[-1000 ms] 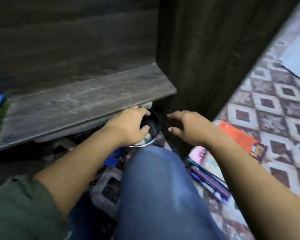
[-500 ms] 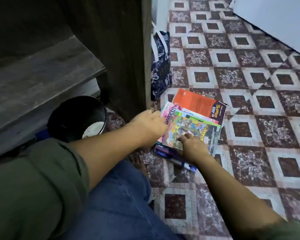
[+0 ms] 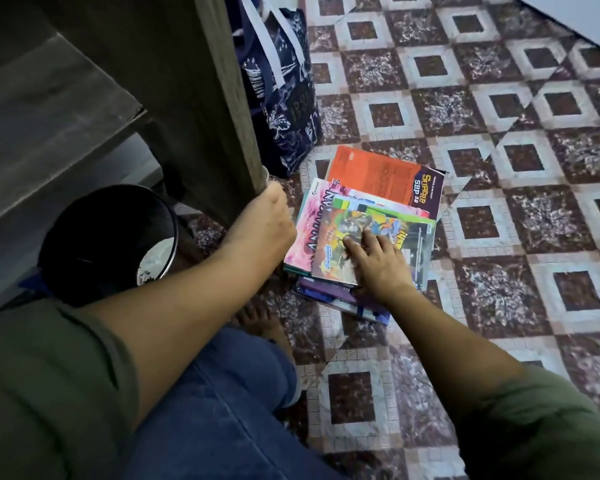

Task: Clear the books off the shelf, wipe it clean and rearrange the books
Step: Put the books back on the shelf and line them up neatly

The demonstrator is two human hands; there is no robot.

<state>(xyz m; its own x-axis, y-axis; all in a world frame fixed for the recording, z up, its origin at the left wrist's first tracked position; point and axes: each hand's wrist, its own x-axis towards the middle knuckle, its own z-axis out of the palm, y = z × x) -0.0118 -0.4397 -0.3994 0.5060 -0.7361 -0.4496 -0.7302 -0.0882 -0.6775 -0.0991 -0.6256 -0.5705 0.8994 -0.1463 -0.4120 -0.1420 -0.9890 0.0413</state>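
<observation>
Books piled on the patterned floor beside the shelf.
A black round bucket (image 3: pixel 108 244) and dark blue printed bag (image 3: pixel 281 98) flank the dark wooden shelf side panel (image 3: pixel 201 98). The left hand (image 3: pixel 260 230) curls at the edge of the colourful stack of books (image 3: pixel 378 188); the right hand (image 3: pixel 378 261) lies open, flat on top.

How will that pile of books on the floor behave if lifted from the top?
The books lie fanned and unaligned, so they would probably slide apart. The covers look thin and glossy, so likely floppy and slippery. The right hand rests flat on top; lifting from underneath seems safer.
</observation>
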